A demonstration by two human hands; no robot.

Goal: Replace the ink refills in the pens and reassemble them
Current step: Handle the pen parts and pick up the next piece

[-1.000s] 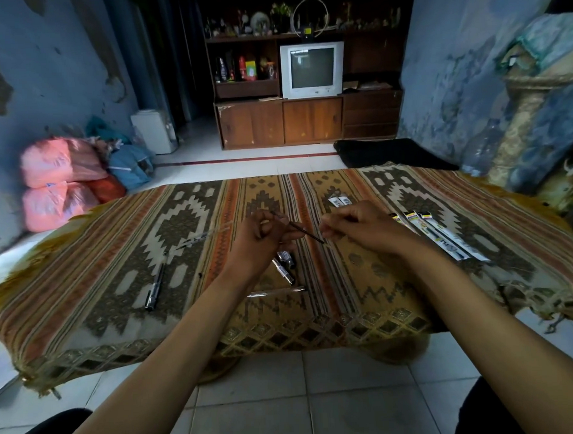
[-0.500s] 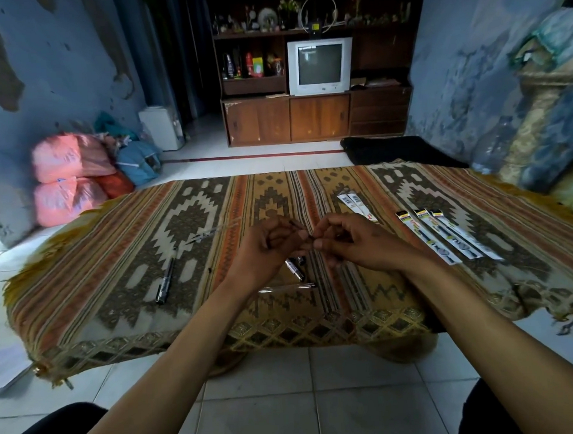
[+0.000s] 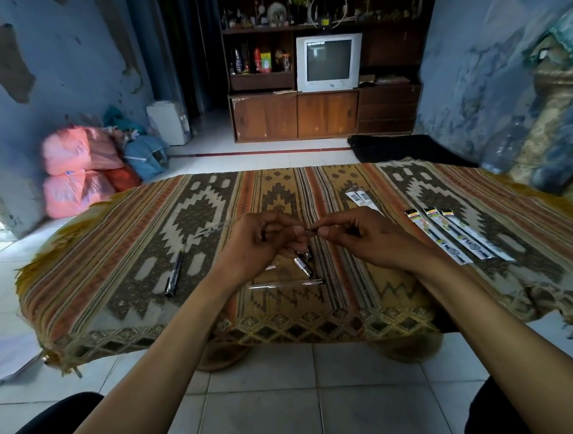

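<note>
Mid-task. Left hand and right hand met above tabletop, each grip pinching a thin refill between them. Loose pen parts lay just below. One whole pen at left; three sealed refill packs at right, unopened.

Dim room, daylight perhaps from left; edges warped

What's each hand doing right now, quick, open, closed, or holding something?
Left hand: fingers curled, pinching one end of a thin dark pen part.
Right hand: fingers curled, pinching the other end of it.
</note>
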